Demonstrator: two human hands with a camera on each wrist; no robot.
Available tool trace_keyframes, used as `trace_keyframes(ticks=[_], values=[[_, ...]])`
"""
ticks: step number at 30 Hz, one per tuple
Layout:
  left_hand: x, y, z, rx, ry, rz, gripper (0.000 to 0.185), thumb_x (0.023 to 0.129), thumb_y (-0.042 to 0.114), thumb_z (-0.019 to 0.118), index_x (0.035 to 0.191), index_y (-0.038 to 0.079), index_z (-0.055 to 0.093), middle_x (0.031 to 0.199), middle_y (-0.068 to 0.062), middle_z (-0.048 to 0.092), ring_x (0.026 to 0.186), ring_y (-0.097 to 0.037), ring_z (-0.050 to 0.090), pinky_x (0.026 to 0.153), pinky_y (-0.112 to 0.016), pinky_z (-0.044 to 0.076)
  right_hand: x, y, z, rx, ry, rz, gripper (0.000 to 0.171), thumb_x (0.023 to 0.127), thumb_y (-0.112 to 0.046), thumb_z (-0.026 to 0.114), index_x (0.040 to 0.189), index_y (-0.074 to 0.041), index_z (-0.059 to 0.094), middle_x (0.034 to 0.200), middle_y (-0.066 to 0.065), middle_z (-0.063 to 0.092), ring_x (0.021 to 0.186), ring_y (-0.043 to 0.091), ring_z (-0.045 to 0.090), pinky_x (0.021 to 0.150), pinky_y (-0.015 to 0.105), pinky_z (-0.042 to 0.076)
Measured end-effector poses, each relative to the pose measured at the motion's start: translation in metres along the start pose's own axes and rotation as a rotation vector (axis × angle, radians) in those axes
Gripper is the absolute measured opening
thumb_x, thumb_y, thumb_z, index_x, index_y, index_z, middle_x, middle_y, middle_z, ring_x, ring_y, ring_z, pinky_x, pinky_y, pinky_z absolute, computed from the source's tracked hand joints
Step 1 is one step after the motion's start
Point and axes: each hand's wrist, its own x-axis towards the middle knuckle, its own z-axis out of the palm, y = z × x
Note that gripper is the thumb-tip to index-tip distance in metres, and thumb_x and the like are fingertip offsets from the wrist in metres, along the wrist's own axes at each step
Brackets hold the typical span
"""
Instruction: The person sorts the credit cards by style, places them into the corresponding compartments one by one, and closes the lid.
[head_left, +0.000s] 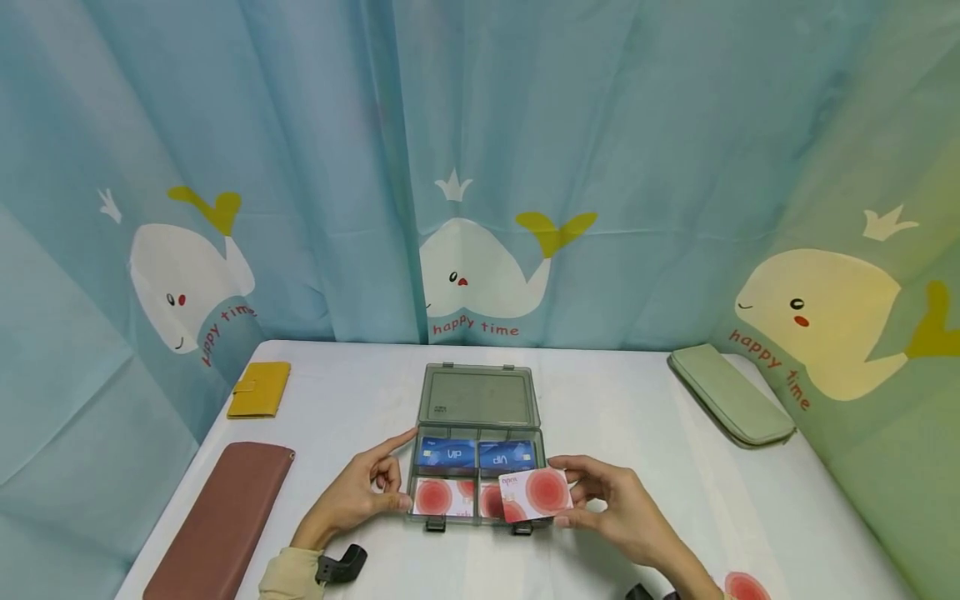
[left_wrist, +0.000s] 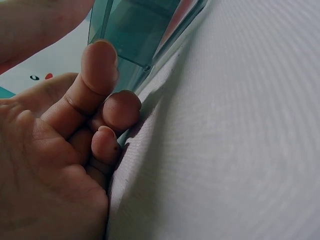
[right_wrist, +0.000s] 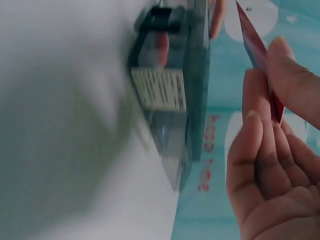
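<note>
A smoky, clear plastic box (head_left: 480, 475) lies with its lid (head_left: 476, 396) folded back. In its far compartments sit blue VIP cards (head_left: 447, 454); a white card with red circles (head_left: 442, 497) fills the near left one, and a similar card (head_left: 491, 500) shows in the near right. My right hand (head_left: 615, 504) pinches another red-circled card (head_left: 536, 493) between thumb and fingers, tilted over the box's near right corner. Along the box's left side, my left hand (head_left: 360, 492) touches it with a straight index finger and thumb. Its other fingers (left_wrist: 105, 145) are loosely curled.
A yellow wallet (head_left: 258, 389) and a long brown wallet (head_left: 221, 521) lie at left. At the far right rests a green zip wallet (head_left: 731, 396). Part of another red-circled card (head_left: 745, 587) shows by the right forearm. A whale-print curtain (head_left: 480, 167) borders the white table (head_left: 600, 400).
</note>
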Motion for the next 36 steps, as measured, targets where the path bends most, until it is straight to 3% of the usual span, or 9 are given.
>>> trace_keyframes(ticks=[4,16,21,29,36], values=[[0.0,0.001,0.0,0.002,0.001,-0.007,0.096,0.081,0.002,0.086,0.163,-0.001,0.037,0.07,-0.016,0.057,0.068,0.0,0.047,0.064,-0.034,0.041,0.01,-0.002,0.015,-0.006,-0.012,0.007,0.058,0.078,-0.016,0.094,0.13,-0.001,0.071,0.103,0.006,0.073,0.084,0.007,0.068,0.075,0.028,0.058],[0.0,0.002,0.001,0.002,0.004,-0.017,0.096,0.081,0.003,0.087,0.163,-0.002,0.037,0.07,-0.017,0.057,0.068,-0.001,0.046,0.064,-0.033,0.041,0.041,-0.01,0.051,0.02,-0.051,0.065,0.056,0.074,-0.018,0.098,0.124,-0.008,0.074,0.099,0.002,0.076,0.08,0.015,0.071,0.067,0.026,0.057],[0.0,0.003,0.001,0.007,0.006,-0.017,0.096,0.081,0.003,0.087,0.163,-0.002,0.037,0.07,-0.017,0.056,0.067,-0.003,0.046,0.064,-0.032,0.04,0.053,-0.007,0.061,0.028,-0.095,0.051,0.057,0.075,-0.021,0.098,0.124,-0.007,0.073,0.094,0.001,0.075,0.077,0.01,0.069,0.066,0.027,0.058],[0.0,0.004,0.0,0.028,0.009,-0.026,0.097,0.08,0.005,0.089,0.163,-0.001,0.037,0.07,-0.015,0.057,0.067,-0.003,0.046,0.066,-0.031,0.041,0.064,-0.007,0.075,-0.056,-0.111,0.023,0.054,0.075,-0.025,0.098,0.121,-0.01,0.075,0.089,-0.006,0.071,0.076,0.015,0.068,0.068,0.026,0.057],[-0.001,0.004,-0.001,0.023,0.007,-0.036,0.097,0.081,0.007,0.089,0.163,0.001,0.037,0.07,-0.016,0.057,0.068,0.0,0.045,0.066,-0.031,0.04,0.07,-0.013,0.085,-0.114,-0.118,0.001,0.053,0.072,-0.026,0.1,0.116,-0.008,0.075,0.081,-0.001,0.07,0.072,0.013,0.065,0.065,0.022,0.052]])
